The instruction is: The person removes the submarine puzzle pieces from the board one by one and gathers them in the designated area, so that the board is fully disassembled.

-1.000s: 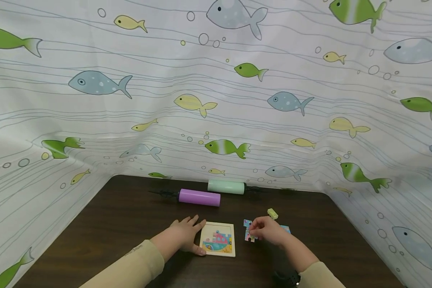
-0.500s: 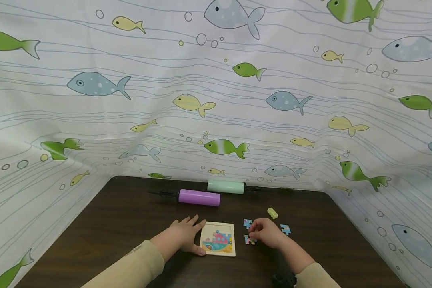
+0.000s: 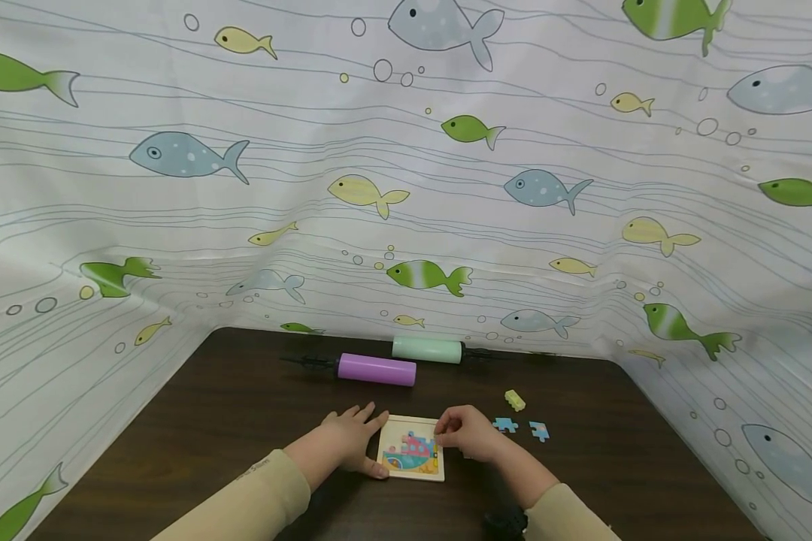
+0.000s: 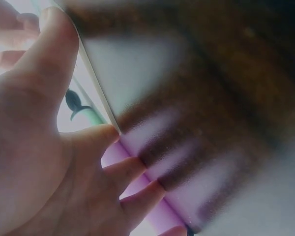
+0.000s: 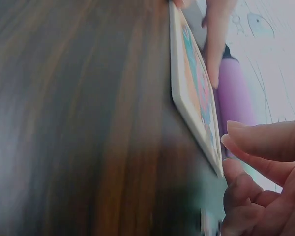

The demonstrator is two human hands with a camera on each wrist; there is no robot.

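Note:
A square wooden jigsaw tray (image 3: pixel 412 420) lies on the table, its lower part filled with a colourful picture and its upper part bare. My left hand (image 3: pixel 347 439) is spread along the tray's left side, thumb and fingertips touching the rim. In the left wrist view its fingers (image 4: pixel 132 172) are straight. At the tray's right edge, my right hand (image 3: pixel 470 433) has thumb and fingertips together, pinching a small jigsaw piece that they almost wholly hide. Two loose blue jigsaw pieces, a nearer one (image 3: pixel 505 425) and a farther one (image 3: pixel 539 430), lie right of that hand.
A pale yellow toy block (image 3: pixel 514 400) lies behind the loose pieces. Farther back are a purple hand pump (image 3: pixel 377 370) and a mint-green hand pump (image 3: pixel 427 349), both with black ends. A fish-patterned curtain (image 3: pixel 352 248) encloses the dark wooden table (image 3: pixel 257 398).
My right hand has moved left from the loose pieces to the tray's right edge, uncovering a blue piece. The left hand and tray have stayed in place.

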